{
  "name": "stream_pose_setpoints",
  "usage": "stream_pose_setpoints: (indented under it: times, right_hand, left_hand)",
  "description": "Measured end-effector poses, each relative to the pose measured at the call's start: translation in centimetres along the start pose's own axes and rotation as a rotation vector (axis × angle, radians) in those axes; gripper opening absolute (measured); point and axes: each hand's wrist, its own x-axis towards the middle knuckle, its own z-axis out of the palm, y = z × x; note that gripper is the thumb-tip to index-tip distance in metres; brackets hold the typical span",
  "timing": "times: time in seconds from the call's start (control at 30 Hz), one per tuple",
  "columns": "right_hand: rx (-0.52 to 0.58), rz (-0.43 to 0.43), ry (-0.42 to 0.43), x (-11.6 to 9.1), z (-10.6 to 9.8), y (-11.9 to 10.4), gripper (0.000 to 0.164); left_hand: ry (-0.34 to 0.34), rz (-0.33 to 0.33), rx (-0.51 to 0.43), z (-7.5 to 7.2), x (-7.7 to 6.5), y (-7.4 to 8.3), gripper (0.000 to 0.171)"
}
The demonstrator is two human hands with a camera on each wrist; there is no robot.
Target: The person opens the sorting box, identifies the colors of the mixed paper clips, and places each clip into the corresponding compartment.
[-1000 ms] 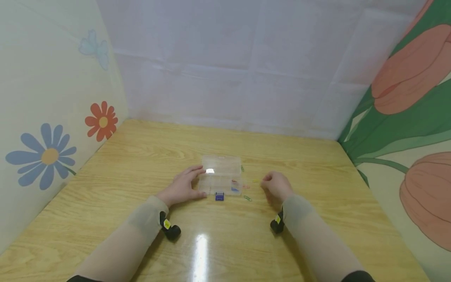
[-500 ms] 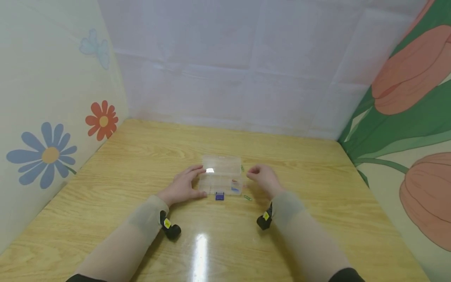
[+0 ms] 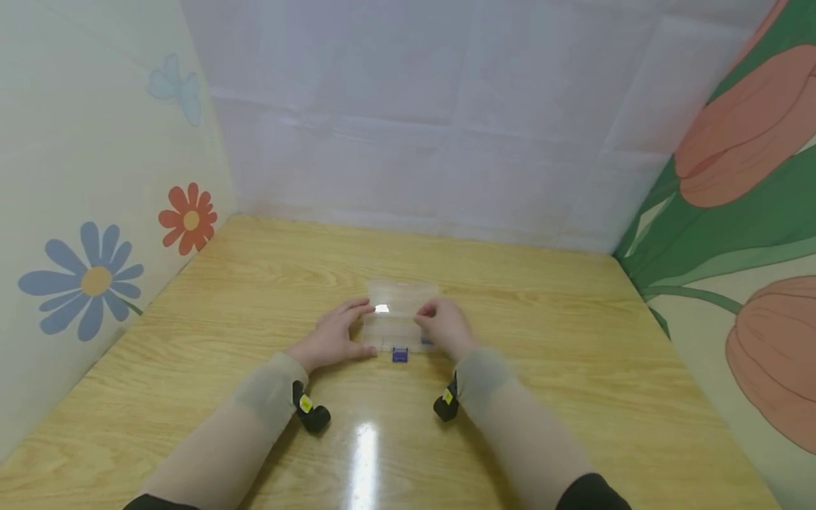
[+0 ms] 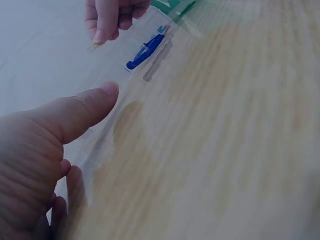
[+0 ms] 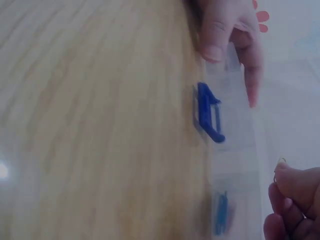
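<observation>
A clear plastic compartment box [image 3: 390,343] with a blue latch [image 3: 399,355] lies on the table with its lid [image 3: 403,292] raised back. My left hand [image 3: 333,338] holds its left end, thumb at the front wall and fingers toward the back. My right hand [image 3: 446,328] hovers over the box's right part, pinching a small yellow paper clip [image 4: 94,46] between thumb and finger. Blue paper clips [image 5: 221,212] lie in the right-hand compartment, partly covered by the right hand in the head view.
The wooden table [image 3: 395,439] ends at a white cloth backdrop [image 3: 408,127]. Flower-printed panels stand to the left [image 3: 115,368] and right [image 3: 765,248]. The area just right of the box is hidden behind the right hand in the head view.
My right hand has moved left from the table beside the box to above it, carrying the yellow paper clip. It now covers the loose clips seen earlier. My left hand stays in place.
</observation>
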Motion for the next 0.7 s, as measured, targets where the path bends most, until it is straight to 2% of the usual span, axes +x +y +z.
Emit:
stream_pose_setpoints:
  times: [0.33, 0.7]
  right_hand:
    - [-0.041, 0.008, 0.013, -0.1, 1.3, -0.5, 0.008]
    - [-0.009, 0.003, 0.023, 0.0, 0.8, -0.2, 0.012]
  left_hand:
    - [0.012, -0.002, 0.001, 0.3, 0.1, -0.3, 0.089]
    - [0.003, -0.004, -0.003, 0.2, 0.0, -0.3, 0.089]
